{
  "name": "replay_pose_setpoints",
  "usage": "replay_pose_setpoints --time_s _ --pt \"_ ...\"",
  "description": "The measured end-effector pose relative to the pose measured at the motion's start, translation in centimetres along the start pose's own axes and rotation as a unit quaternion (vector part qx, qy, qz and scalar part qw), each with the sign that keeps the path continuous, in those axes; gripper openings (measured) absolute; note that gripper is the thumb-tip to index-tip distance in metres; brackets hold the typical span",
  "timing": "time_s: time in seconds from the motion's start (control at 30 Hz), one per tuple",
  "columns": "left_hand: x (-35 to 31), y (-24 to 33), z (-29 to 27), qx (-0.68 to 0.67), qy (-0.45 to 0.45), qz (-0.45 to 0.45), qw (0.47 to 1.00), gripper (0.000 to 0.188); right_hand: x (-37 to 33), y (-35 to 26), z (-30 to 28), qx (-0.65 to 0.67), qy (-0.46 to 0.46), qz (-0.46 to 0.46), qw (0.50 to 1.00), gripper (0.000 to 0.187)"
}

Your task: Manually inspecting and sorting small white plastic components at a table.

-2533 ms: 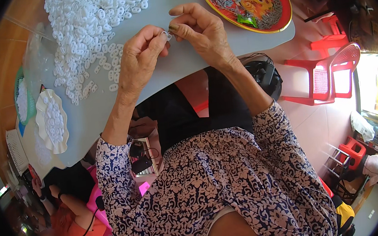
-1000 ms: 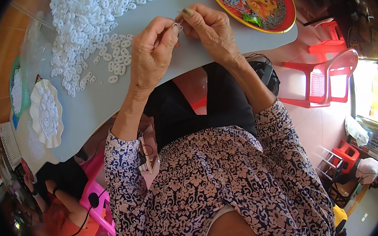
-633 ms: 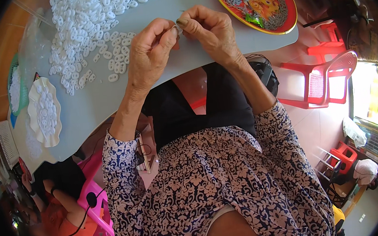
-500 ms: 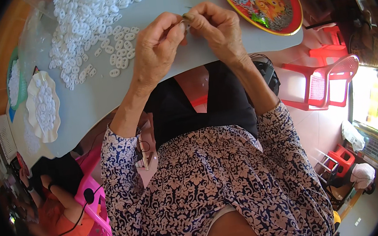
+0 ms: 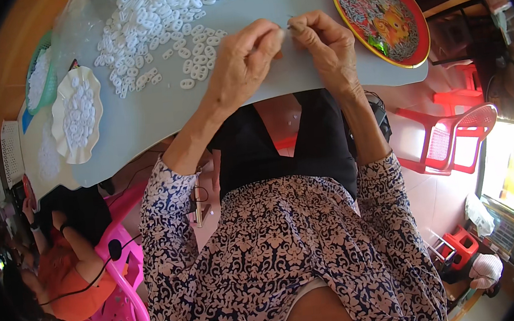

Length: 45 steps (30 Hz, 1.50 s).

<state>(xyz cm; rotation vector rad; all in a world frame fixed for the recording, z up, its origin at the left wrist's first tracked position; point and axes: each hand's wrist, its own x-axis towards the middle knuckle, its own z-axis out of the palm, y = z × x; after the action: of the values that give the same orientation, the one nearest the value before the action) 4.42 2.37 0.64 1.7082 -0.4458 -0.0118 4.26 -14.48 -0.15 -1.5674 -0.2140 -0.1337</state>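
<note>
The fingertips have parted slightly since the earlier frame. Toward twelve o'clock, the left hand point(image 5: 238, 63) and right hand point(image 5: 330, 48) curl their fingers inward; how fully they close, or on what, I cannot tell. Small pieces probably want light, steady pinching above the grey table point(image 5: 141, 119). Flat white plastic-looking two-holed ovals point(image 5: 154, 22) lie heaped at eleven.

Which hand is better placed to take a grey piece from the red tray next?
Right, I'd judge: the right hand is beside the red tray of grey pieces, while the left hand is farther away, nearer the white pieces.
</note>
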Motion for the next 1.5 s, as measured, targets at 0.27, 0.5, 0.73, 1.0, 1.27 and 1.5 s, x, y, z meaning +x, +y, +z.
replay_pose_setpoints --time_s 0.27,0.5,0.73,1.0,1.27,1.5 --pt "0.2 -0.7 -7.9 0.467 0.005 0.198 0.862 0.015 0.0 -0.5 -0.2 0.059 -0.008 0.042 0.997 0.016" --pt "0.2 -0.9 -7.1 0.477 -0.036 0.168 0.862 0.016 0.0 0.0 -0.2 0.048 -0.018 0.004 0.999 0.013" --pt "0.8 -1.2 -6.2 0.479 -0.063 0.145 0.864 0.012 -0.1 -0.3 -0.1 0.030 -0.016 -0.002 0.999 0.013" --pt "0.8 0.0 -4.3 0.367 -0.030 0.108 0.923 0.013 -0.1 0.1 -0.3 0.035 -0.024 -0.004 0.999 0.014" --pt "1.7 0.4 -1.1 0.292 -0.001 0.181 0.939 0.022 0.2 0.1 -0.2 0.117 -0.020 0.004 0.993 0.016" --pt "1.4 1.0 0.5 0.247 0.023 0.157 0.956 0.017 0.3 0.4 -0.4 0.154 -0.024 -0.007 0.988 0.018"
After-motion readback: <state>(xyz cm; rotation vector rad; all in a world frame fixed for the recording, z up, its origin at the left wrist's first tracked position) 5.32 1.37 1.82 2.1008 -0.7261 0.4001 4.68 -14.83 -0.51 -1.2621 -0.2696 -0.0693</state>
